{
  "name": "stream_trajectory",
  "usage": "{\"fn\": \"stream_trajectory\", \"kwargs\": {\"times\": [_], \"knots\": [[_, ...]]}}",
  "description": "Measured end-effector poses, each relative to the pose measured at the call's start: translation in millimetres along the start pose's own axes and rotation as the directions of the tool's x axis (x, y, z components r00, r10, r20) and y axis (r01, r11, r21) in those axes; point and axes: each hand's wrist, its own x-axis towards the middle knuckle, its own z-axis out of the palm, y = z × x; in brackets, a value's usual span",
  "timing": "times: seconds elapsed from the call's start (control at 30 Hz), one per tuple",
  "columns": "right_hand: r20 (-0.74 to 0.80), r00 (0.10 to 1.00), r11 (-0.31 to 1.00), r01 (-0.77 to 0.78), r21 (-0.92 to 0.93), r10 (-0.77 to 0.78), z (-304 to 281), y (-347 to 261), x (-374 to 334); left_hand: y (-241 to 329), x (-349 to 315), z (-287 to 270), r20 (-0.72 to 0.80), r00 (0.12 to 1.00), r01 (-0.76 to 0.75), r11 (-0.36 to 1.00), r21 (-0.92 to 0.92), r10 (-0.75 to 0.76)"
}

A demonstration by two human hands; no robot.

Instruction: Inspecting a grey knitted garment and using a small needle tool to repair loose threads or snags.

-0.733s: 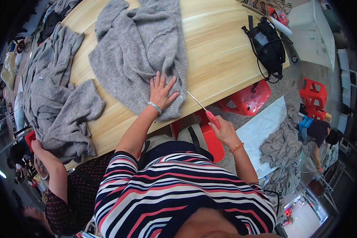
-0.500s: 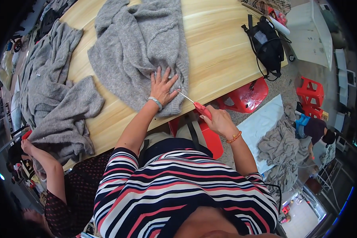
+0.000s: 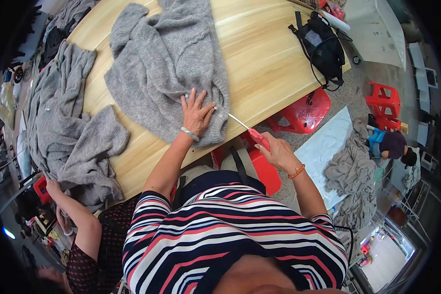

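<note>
A grey knitted sweater (image 3: pixel 161 59) lies bunched on the light wooden table (image 3: pixel 259 54). My left hand (image 3: pixel 196 115) rests flat on its near end, fingers apart, holding nothing. Small shiny, button-like spots (image 3: pixel 220 115) show on the knit beside my fingers. In my right hand (image 3: pixel 281 153) is a tool with a red handle (image 3: pixel 259 139) and a thin straight metal shaft (image 3: pixel 237 120); its exact kind is unclear. The shaft points at the sweater's right edge, its tip just beside the knit.
Another grey knitted garment (image 3: pixel 59 122) lies to the left, near a co-worker's hand (image 3: pixel 54 188). A black mesh bag (image 3: pixel 322 46) with a cord sits at the table's right end. Red stools (image 3: pixel 306 115) stand below the edge. Grey garments (image 3: pixel 352 171) are heaped on a pale sheet at right.
The tool's tip has come away from the sweater near my left fingers, as my right hand drew back to the right. My left hand still lies on the knit. The co-worker's hand has shifted.
</note>
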Motion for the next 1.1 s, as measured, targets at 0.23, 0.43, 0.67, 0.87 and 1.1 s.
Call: {"fn": "stream_trajectory", "kwargs": {"times": [0.23,0.43,0.67,0.87,1.1], "knots": [[-0.077,0.997,1.000,-0.018,-0.014,0.017,17,22,9,36,3,-37,0.229,0.953,-0.189,0.980,-0.057,0.197],[-0.087,0.995,0.998,0.052,-0.018,-0.053,19,20,14,32,10,-19,0.299,0.936,-0.205,0.978,0.040,0.184],[-0.064,0.998,1.000,0.025,-0.011,-0.025,17,24,11,23,-24,-82,-0.006,0.994,0.105,0.951,-0.292,-0.112],[-0.076,0.997,0.999,0.031,-0.019,-0.032,25,37,4,-33,-100,-176,-0.253,0.862,0.467,0.883,0.056,-0.440],[-0.077,0.997,1.000,0.017,0.007,-0.017,25,38,15,-29,-101,-144,-0.063,0.933,0.360,0.904,0.232,-0.355]]}}
